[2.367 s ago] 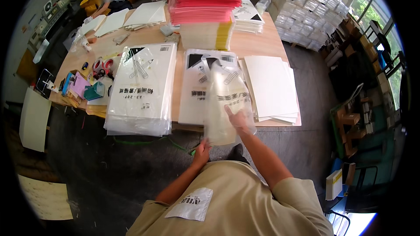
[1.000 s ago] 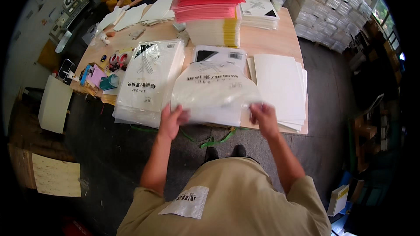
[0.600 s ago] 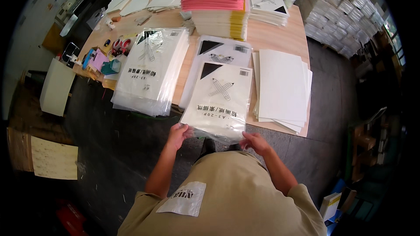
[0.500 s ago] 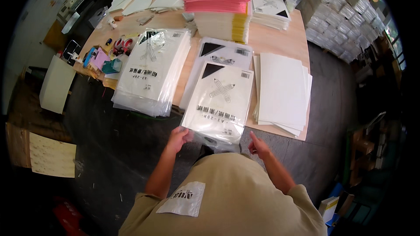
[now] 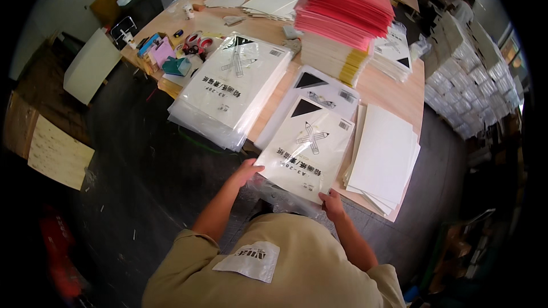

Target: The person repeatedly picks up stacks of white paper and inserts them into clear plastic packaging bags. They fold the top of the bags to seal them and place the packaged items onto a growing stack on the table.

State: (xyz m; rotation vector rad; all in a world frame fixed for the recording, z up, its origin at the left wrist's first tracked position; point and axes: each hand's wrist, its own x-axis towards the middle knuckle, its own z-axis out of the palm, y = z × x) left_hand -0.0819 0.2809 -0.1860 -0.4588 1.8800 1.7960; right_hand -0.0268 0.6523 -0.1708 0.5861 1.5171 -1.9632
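Note:
A clear-bagged pack of drawing paper point(image 5: 302, 151), with crossed pencils and a black corner on its front, extends over the table's near edge. My left hand point(image 5: 245, 172) grips its left near corner, thumb on top. At the right near corner my right hand point(image 5: 332, 204) is closed on it too. The loose plastic end of the bag point(image 5: 285, 197) hangs between my hands. Partly under the pack lies a similar printed sheet or pack point(image 5: 308, 82). To its left is a tall stack of bagged packs point(image 5: 228, 80), to its right a stack of blank white paper point(image 5: 382, 157).
Pink-red sheets point(image 5: 342, 8) top a tall pile at the table's far side. Tape rolls point(image 5: 198, 43) and a small box of supplies point(image 5: 162, 54) sit at the left. Wrapped white stacks point(image 5: 468, 80) stand beyond the table's right. Other people are at the far side.
My right hand, apart from the pack before, has closed on its right near corner. The left hand keeps its grip. The whole view has shifted and turned.

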